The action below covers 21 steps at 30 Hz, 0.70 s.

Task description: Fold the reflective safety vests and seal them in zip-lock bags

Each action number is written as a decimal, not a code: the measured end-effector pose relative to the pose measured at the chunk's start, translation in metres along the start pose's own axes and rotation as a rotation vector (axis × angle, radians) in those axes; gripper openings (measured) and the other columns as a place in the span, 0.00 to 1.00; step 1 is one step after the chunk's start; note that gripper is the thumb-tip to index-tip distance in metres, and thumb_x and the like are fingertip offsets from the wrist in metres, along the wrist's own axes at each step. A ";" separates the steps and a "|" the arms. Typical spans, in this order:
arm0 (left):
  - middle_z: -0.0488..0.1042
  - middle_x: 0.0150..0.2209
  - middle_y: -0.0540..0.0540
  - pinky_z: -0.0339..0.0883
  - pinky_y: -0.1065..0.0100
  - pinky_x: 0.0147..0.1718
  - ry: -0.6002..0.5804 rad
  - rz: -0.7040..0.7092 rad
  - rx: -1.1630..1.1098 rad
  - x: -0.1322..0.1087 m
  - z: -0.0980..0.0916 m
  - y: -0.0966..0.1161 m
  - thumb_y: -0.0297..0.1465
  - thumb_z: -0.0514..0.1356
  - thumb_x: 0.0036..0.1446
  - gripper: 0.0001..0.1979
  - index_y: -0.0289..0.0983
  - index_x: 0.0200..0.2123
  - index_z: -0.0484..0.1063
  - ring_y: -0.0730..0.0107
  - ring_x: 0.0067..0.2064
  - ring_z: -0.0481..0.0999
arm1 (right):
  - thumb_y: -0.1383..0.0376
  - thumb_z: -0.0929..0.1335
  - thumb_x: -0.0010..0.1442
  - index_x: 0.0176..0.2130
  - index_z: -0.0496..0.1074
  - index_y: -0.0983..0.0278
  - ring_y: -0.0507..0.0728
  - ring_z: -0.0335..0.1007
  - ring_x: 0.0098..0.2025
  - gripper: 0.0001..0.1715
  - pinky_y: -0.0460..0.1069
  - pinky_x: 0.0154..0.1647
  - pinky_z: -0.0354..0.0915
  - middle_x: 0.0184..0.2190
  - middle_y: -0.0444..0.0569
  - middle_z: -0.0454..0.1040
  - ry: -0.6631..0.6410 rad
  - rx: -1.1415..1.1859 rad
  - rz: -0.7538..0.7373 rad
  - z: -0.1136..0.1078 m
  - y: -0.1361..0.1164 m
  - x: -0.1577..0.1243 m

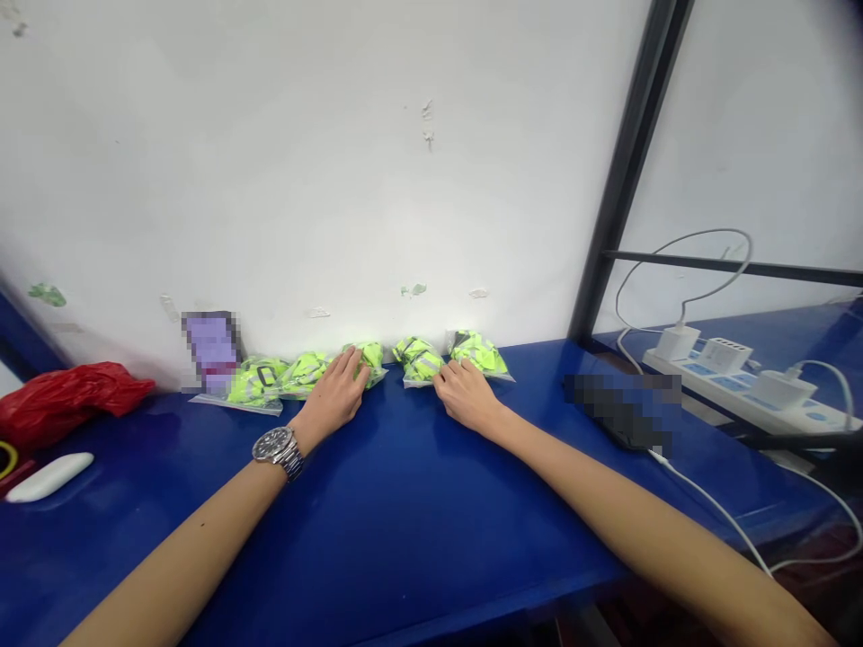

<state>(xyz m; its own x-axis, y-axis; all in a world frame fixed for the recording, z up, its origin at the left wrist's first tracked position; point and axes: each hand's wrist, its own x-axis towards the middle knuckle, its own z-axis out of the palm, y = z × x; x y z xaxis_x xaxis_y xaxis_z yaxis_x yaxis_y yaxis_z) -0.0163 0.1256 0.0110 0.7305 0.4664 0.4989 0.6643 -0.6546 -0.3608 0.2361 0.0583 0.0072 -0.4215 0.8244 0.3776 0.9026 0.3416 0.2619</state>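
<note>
Several clear plastic bags of folded neon-yellow fabric with grey reflective strips, such as this far-left bag (254,385), lie in a row along the wall. My left hand (337,388), with a metal watch on the wrist, rests palm down over a middle bag (369,358), fingers stretched out on it. Further right, my right hand (465,394) has its fingers curled at the near edge of the rightmost bag (482,350); its fingertips are partly hidden. Just left of those fingers lies another bag (419,359).
On the blue table (378,539), a phone (212,350) leans against the wall. At left are a red plastic bag (74,395) and a white case (50,476). At right are a dark device (620,409) with a cable, a black frame post (624,171) and a power strip (734,386).
</note>
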 end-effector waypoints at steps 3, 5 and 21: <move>0.58 0.63 0.27 0.50 0.43 0.62 0.013 -0.014 -0.007 -0.003 -0.008 0.012 0.24 0.54 0.53 0.25 0.28 0.56 0.62 0.41 0.67 0.51 | 0.72 0.62 0.61 0.40 0.71 0.69 0.60 0.70 0.33 0.10 0.51 0.31 0.57 0.35 0.58 0.74 -0.023 0.058 0.050 -0.009 -0.011 -0.008; 0.61 0.61 0.29 0.53 0.45 0.61 0.058 -0.039 -0.066 -0.008 -0.019 0.029 0.26 0.53 0.56 0.23 0.29 0.56 0.62 0.44 0.65 0.57 | 0.68 0.61 0.64 0.37 0.71 0.67 0.58 0.71 0.30 0.09 0.49 0.28 0.56 0.32 0.54 0.75 -0.031 0.145 0.079 -0.016 -0.019 -0.014; 0.64 0.27 0.52 0.59 0.69 0.30 -0.029 -0.455 -1.009 -0.024 -0.045 0.110 0.41 0.45 0.67 0.15 0.39 0.32 0.61 0.71 0.28 0.64 | 0.70 0.63 0.62 0.24 0.65 0.66 0.50 0.68 0.19 0.15 0.42 0.23 0.57 0.16 0.42 0.70 -0.093 1.074 0.008 -0.041 -0.038 -0.031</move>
<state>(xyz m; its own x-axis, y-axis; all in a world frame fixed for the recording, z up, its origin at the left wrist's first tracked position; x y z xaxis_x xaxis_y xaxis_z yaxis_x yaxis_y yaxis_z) 0.0323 0.0156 -0.0056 0.4632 0.7917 0.3983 0.4473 -0.5968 0.6661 0.2115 0.0008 0.0219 -0.4478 0.8442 0.2947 0.5290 0.5158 -0.6739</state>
